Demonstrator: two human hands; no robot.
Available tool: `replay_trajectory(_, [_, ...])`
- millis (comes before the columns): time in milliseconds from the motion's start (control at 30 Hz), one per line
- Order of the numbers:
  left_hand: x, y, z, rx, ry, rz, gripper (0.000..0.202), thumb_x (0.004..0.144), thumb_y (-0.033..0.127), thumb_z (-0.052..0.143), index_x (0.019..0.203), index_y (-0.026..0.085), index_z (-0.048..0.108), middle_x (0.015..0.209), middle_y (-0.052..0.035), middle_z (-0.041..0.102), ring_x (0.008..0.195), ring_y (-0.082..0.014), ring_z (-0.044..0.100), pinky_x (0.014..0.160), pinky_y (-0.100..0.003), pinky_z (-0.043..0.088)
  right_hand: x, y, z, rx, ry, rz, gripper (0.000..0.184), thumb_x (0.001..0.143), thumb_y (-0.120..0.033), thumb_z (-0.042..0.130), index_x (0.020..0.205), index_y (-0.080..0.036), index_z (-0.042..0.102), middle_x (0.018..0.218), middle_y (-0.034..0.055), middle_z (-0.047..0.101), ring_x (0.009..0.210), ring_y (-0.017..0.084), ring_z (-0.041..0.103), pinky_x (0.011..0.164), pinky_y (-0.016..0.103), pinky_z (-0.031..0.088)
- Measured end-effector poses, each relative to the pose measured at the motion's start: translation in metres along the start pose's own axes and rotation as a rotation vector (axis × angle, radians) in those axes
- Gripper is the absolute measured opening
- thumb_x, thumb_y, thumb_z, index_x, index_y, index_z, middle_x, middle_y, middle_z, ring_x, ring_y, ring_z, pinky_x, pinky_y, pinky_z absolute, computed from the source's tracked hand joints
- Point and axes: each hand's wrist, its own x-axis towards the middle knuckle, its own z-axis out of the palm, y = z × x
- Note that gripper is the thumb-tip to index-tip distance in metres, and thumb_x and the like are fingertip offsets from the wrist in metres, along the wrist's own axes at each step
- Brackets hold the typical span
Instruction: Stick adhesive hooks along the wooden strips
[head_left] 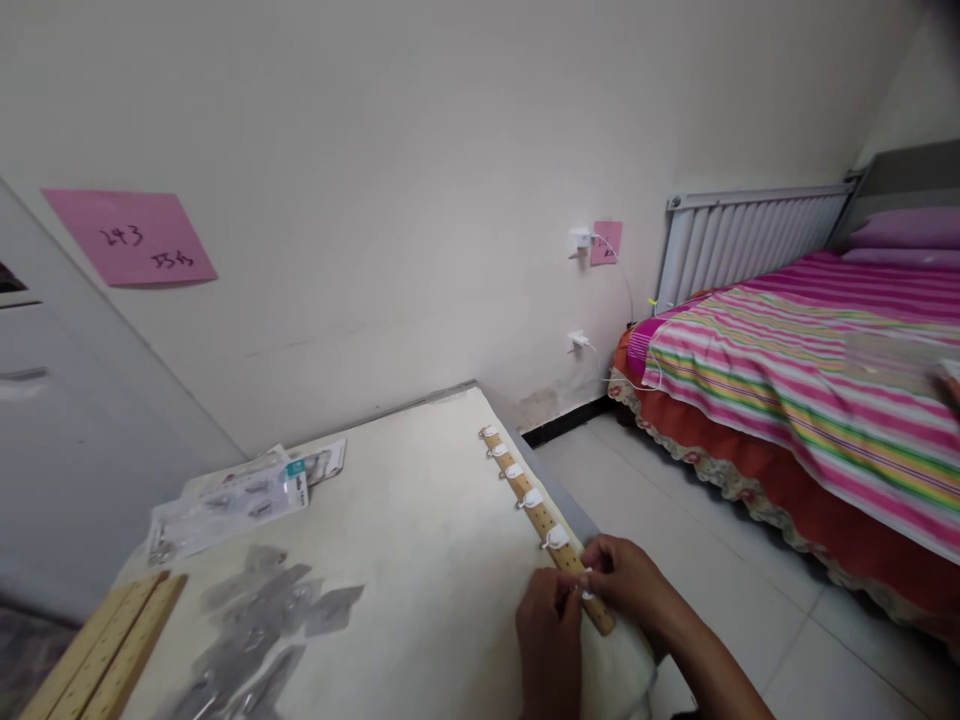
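Along the table's right edge lies a narrow wooden strip (540, 517) with rows of small dark holes. Several small white pieces (531, 498) with tiny metal parts sit along it, spaced apart. Both my hands are at its near end. My left hand (550, 615) has its fingers pinched together at the strip's left side, on something too small to name. From the right, my right hand (626, 580) closes its thumb and fingers on another small white piece at the strip, partly covered by the fingers.
More wooden strips (112, 645) lie at the table's left front corner. Clear plastic bags (262, 625) and blister packs (232, 500) are on the left half of the table (405, 520). A wall stands behind; a bed (787, 390) is to the right, with another person's hand (951, 375) at the edge.
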Motion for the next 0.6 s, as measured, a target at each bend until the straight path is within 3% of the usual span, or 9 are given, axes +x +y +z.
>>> replay_trajectory(300, [0.000,0.001,0.000,-0.007,-0.005,-0.001,0.017,0.079,0.034,0.051,0.072,0.019,0.057,0.071,-0.0018,0.064,0.068,-0.0165,0.058,0.064,-0.027,0.043,0.002,0.002,0.004,0.263,-0.116,0.049,0.019,0.057,-0.022,0.063,0.071,-0.019,0.051,0.057,-0.0077,0.049,0.048,0.008,0.046,0.042,0.019,0.034])
replay_trajectory(433, [-0.001,0.004,-0.004,-0.022,-0.045,-0.014,0.013,0.079,0.032,0.052,0.076,0.020,0.055,0.072,-0.0013,0.062,0.069,-0.0159,0.058,0.064,-0.027,0.043,0.003,0.003,0.005,0.235,-0.121,0.059,0.019,0.056,-0.022,0.063,0.072,-0.018,0.052,0.058,-0.0075,0.050,0.047,0.007,0.046,0.041,0.017,0.034])
replay_trajectory(600, [-0.002,-0.001,-0.015,-0.055,-0.033,-0.044,0.020,0.080,0.040,0.051,0.081,0.020,0.051,0.074,-0.0012,0.062,0.068,-0.0161,0.059,0.064,-0.027,0.045,0.004,0.004,0.003,0.210,-0.104,0.023,0.018,0.059,-0.025,0.064,0.069,-0.018,0.051,0.055,-0.0072,0.051,0.044,0.006,0.043,0.040,0.017,0.031])
